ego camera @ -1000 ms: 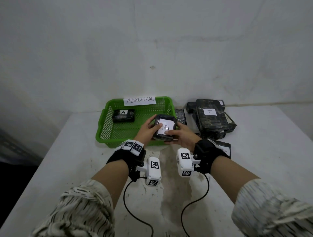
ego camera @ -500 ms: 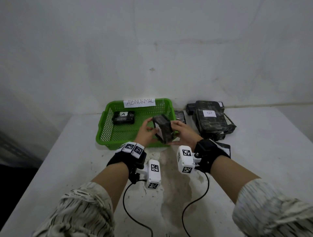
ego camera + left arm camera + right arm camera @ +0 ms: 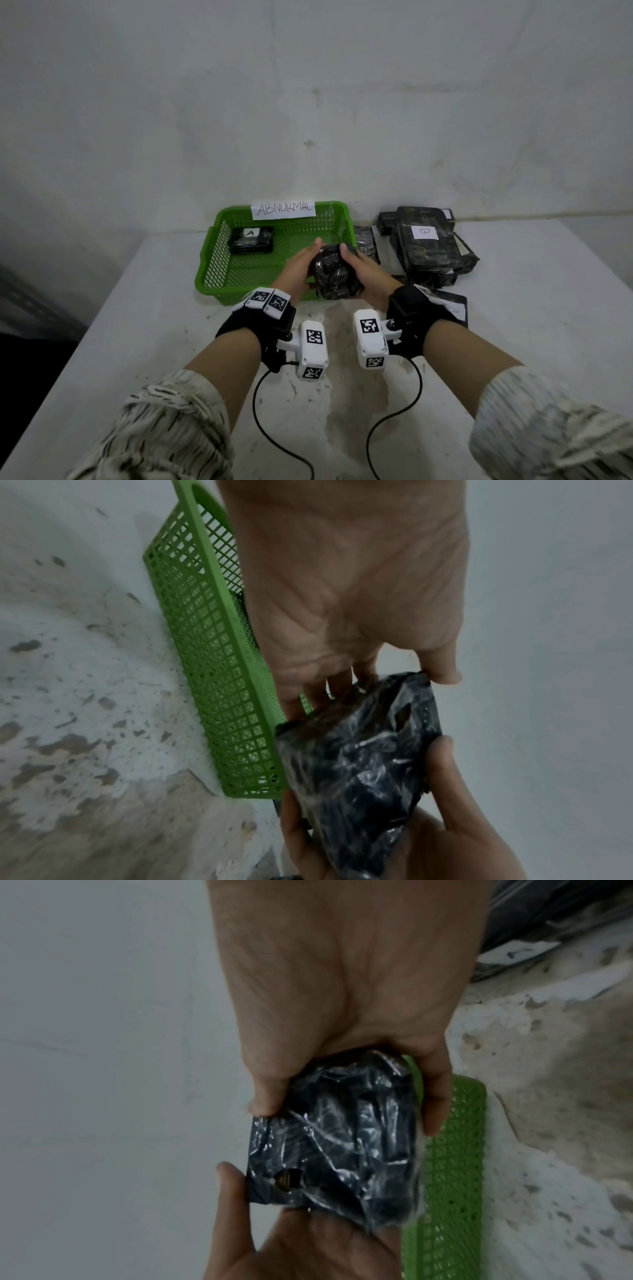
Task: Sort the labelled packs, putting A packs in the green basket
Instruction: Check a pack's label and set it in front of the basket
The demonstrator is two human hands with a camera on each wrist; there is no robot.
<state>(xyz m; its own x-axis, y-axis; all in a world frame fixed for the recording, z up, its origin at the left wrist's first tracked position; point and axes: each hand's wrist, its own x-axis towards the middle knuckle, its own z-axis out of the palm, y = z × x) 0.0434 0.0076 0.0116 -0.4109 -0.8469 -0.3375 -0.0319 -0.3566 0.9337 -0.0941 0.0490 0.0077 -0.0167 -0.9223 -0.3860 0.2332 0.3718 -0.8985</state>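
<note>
A crinkled, glossy black plastic-wrapped pack (image 3: 337, 274) is gripped by both hands, left hand (image 3: 298, 269) and right hand (image 3: 368, 275), fingers curled round its sides, over the near right corner of the green mesh basket (image 3: 219, 263). An A-labelled pack (image 3: 251, 240) lies inside. Flat dark packs (image 3: 428, 250) are stacked at the surface's far edge.

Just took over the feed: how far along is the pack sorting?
Done: one pack labelled A lies in the green basket. In hand: left hand and right hand both grip a black wrapped pack over the basket's near edge, its label hidden. Left: the stack topped by a B pack on the table and a pack by the right wrist.
</note>
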